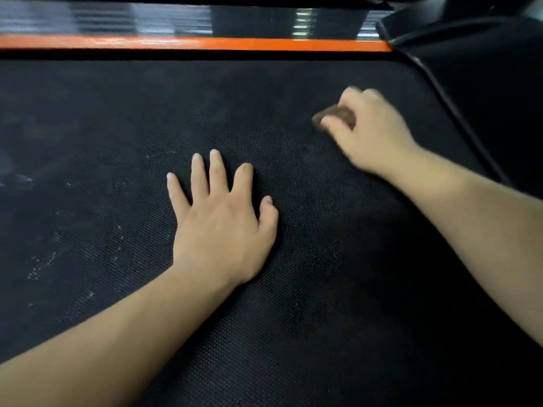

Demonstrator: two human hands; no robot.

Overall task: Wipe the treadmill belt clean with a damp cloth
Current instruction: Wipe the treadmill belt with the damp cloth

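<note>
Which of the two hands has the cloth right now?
The right hand: its fingers curl round a small brown cloth. The left hand lies flat on the belt, fingers spread, holding nothing.

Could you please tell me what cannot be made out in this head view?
Head view: cloth, mostly hidden inside the right hand and motion-blurred; dampness unreadable.
Head view: treadmill belt, cut off left and bottom; part covered by the left hand.
</note>
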